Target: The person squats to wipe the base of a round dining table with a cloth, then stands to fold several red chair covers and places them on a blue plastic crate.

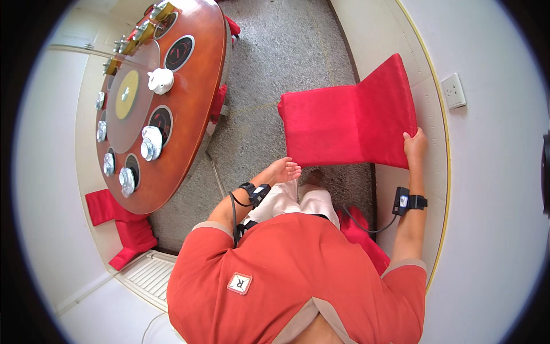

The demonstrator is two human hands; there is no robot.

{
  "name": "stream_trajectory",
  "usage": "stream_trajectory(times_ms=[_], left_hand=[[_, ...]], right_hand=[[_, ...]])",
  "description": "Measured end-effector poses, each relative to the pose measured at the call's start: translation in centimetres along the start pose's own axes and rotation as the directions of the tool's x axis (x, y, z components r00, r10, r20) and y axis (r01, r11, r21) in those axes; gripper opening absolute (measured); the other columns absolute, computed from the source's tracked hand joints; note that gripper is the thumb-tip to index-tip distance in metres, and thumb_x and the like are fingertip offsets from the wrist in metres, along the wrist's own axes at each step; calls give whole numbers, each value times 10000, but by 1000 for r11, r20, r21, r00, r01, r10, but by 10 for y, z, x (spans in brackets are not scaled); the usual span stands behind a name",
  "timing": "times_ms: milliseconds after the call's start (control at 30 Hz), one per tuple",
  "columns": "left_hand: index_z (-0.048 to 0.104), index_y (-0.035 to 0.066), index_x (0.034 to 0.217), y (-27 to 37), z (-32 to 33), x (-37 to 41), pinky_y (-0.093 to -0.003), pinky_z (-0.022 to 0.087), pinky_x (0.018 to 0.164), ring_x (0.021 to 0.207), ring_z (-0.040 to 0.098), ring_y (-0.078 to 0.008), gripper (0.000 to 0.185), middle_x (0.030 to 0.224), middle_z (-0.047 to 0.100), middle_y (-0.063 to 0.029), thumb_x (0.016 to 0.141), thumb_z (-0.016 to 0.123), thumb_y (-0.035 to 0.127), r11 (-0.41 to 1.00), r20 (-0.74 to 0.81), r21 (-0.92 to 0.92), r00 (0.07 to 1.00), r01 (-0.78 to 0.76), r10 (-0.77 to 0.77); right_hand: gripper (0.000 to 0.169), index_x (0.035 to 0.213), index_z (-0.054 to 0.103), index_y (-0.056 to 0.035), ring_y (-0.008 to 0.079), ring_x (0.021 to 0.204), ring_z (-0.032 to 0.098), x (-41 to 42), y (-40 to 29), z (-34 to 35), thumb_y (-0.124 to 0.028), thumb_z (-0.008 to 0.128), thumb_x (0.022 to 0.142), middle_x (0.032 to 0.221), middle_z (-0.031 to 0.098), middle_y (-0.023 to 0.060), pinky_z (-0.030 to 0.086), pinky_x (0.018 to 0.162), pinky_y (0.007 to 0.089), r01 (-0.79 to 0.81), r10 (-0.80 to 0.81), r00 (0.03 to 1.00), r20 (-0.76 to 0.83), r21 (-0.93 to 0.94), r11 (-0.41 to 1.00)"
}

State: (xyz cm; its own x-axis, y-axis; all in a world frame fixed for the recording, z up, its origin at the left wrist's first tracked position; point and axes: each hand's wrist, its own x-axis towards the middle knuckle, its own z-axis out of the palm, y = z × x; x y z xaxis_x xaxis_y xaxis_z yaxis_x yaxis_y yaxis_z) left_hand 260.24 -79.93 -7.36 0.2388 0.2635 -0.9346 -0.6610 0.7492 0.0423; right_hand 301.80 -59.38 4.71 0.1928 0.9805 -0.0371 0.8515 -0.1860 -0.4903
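Note:
A chair with a red fabric cover (322, 124) stands before me, its backrest toward the wall on the right. My right hand (416, 148) grips the near top corner of the backrest, thumb on the front face. My left hand (285, 170) is beside the near front corner of the seat, palm partly up and fingers extended; whether the fingertips touch the cover I cannot tell. Nothing lies in the left palm. The chair's legs are hidden under the cover.
At left stands a round wooden table (189, 142) with a glass turntable (146, 64), a white teapot (161, 81) and stacked dishes (151, 144). Red-covered chairs are at lower left (133, 234) and behind me at right (374, 249). The wall (485, 172) runs close on the right.

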Motion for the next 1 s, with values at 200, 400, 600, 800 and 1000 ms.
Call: stream_trajectory(times_ms=[200,400,600,800,1000], left_hand=[[504,-21,1031,-17,19,15,-418,522,823,900,614,-285,320,1004,603,-160,975,388,272,998,31,20,997,66,-67],[502,-24,1035,-7,39,34,-419,527,825,899,615,-298,328,999,598,-169,975,377,273,996,89,82,995,45,-52],[496,-14,1023,-5,34,41,-425,517,846,921,610,-289,280,994,596,-158,965,381,234,996,56,78,997,50,-54],[485,-28,1054,-1,41,31,-425,511,861,945,600,-297,298,1025,586,-171,969,369,234,994,21,93,998,55,-57],[483,-42,1082,19,56,23,-420,504,873,973,589,-307,330,1051,577,-184,972,365,246,986,-11,153,998,67,-66]], right_hand=[[309,1030,595,-30,379,895,627,-12,10,-17,-227,676,807,964,658,197,496,770,454,-107,97,994,-59,-203,973],[297,1124,559,-93,365,889,630,-15,29,-22,-223,602,861,974,666,154,499,759,466,-290,253,955,-158,-297,910],[311,1099,583,-71,365,901,624,-17,40,-12,-229,634,836,1004,659,161,497,766,452,-169,101,953,-284,-225,960],[346,1089,596,-66,369,888,629,-16,43,-15,-240,676,801,989,660,179,497,764,449,-192,124,940,-317,-195,962],[335,1068,585,-53,365,891,618,-10,34,-24,-173,687,773,987,653,166,487,786,442,-163,112,931,-347,-123,979]])
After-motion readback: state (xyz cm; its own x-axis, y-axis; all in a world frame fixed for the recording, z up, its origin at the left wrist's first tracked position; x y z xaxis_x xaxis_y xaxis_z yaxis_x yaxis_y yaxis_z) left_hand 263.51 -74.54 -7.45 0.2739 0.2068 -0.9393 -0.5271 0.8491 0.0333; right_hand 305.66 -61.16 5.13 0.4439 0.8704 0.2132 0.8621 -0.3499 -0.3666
